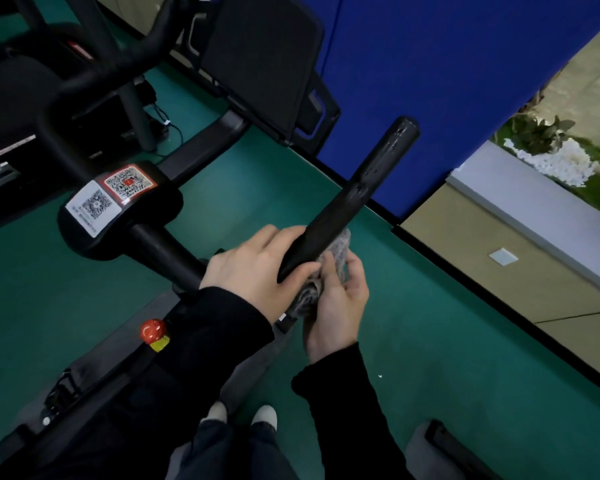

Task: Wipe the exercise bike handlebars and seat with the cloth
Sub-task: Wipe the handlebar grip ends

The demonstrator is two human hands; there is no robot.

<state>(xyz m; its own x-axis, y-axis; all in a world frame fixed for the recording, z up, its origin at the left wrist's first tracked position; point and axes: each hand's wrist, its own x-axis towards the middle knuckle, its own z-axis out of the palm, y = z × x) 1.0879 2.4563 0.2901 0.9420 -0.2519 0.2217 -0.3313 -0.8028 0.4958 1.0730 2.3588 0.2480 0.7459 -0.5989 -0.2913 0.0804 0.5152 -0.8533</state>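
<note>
The black right handlebar (357,188) of the exercise bike juts up and away from me, its foam worn near the tip. My left hand (253,268) curls around its lower end. My right hand (336,303) holds a bunched grey cloth (338,252) against the underside of the bar, just below my left hand's fingers. The handlebar's centre pad (118,209) with two QR stickers lies to the left, and the left bar (94,71) curves away at the upper left. The seat is not in view.
A red knob (152,330) sits on the bike frame below my left sleeve. The black screen (260,60) stands at the top centre. A blue wall panel (447,81) and a window ledge (534,209) run along the right. Green floor (465,358) surrounds the bike.
</note>
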